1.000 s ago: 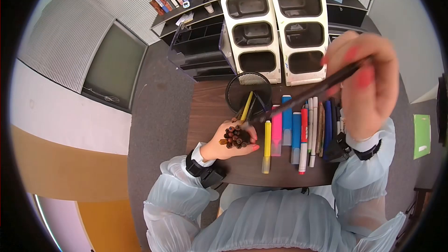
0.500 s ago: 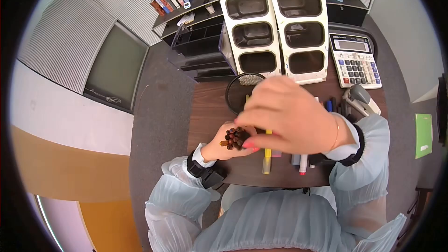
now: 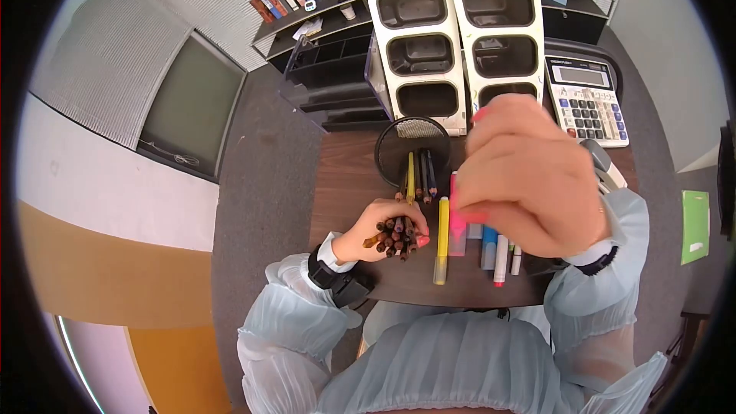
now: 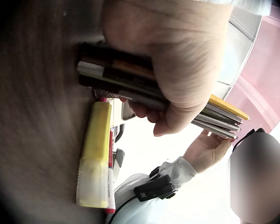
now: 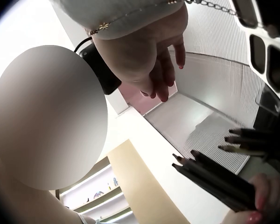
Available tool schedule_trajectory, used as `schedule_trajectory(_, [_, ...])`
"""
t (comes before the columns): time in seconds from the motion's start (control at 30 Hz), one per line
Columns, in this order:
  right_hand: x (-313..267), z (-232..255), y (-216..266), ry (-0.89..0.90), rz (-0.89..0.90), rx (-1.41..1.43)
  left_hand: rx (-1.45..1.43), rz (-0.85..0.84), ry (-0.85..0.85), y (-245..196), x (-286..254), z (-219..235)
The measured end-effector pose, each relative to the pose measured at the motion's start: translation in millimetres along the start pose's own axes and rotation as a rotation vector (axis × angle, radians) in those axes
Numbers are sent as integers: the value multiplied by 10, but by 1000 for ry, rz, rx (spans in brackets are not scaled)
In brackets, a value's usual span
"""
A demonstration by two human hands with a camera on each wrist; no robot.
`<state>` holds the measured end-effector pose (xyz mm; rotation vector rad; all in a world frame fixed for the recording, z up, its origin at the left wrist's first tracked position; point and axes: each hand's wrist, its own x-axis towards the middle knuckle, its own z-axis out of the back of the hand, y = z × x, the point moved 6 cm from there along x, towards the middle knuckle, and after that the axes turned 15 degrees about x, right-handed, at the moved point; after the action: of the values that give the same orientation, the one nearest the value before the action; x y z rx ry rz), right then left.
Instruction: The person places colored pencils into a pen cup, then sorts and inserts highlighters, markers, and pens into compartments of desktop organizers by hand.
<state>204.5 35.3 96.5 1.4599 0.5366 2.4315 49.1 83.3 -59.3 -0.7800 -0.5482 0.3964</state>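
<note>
My left hand (image 3: 366,234) grips a bundle of dark pencils (image 3: 396,234) above the near left part of the brown desk (image 3: 345,184). In the left wrist view the bundle (image 4: 126,79) lies across the curled fingers (image 4: 177,60). My right hand (image 3: 529,176) hovers over a row of markers, fingers relaxed and holding nothing (image 5: 151,51). From the right wrist, the pencil tips (image 5: 214,179) show at lower right. A black mesh cup (image 3: 391,153) behind the bundle holds a few pencils. A yellow highlighter (image 3: 441,241) and a pink one (image 3: 457,230) lie beside the bundle.
Two white three-bin organizers (image 3: 418,54) (image 3: 502,38) stand at the desk's back. A calculator (image 3: 586,100) and a stapler (image 3: 606,169) sit at right. Black letter trays (image 3: 330,84) are at back left. More markers (image 3: 500,257) lie under my right hand.
My right hand carried a dark pencil from the right over to the left hand's bundle, let it go, and drew back right, holding nothing. The left hand stayed put.
</note>
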Motion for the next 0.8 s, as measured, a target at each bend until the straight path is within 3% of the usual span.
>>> schedule_trajectory(0.07, [5,3,-9,-16,-137,-31,-28,-60,-2,-53,4,19])
schedule_trajectory(0.1, [-4,-125,-56,91,-195,-43,-139,40,41,-18,-14,6])
schedule_trajectory(0.17, [-75,-317,-159,139,-144,-63,-247,140,92,43,-40,-41])
schedule_trajectory(0.23, [-141,-468,-202,198,-56,-124,-61,32,10,64,-44,-30])
schedule_trajectory(0.47, [-48,-178,-85,121,6,-79,-27,28,-29,-11,-40,-24])
schedule_trajectory(0.53, [-21,200,27,-111,-8,-11,-254,277,10,127,-124,-92])
schedule_trajectory(0.57, [-84,359,21,-325,2,71,31,71,111,4,-40,-12])
schedule_trajectory(0.6, [-159,491,3,-538,13,153,32,73,107,-17,-33,-7])
schedule_trajectory(0.63, [-151,485,2,-536,14,155,-28,93,109,-22,-26,-17])
schedule_trajectory(0.7, [-147,486,-87,-577,-181,53,-91,111,113,-17,-15,-27])
schedule_trajectory(0.73, [-140,392,-201,-541,-294,66,-82,70,100,-39,-5,-17])
schedule_trajectory(0.8, [-44,198,-344,-228,-152,-308,-69,30,88,-60,-5,-15])
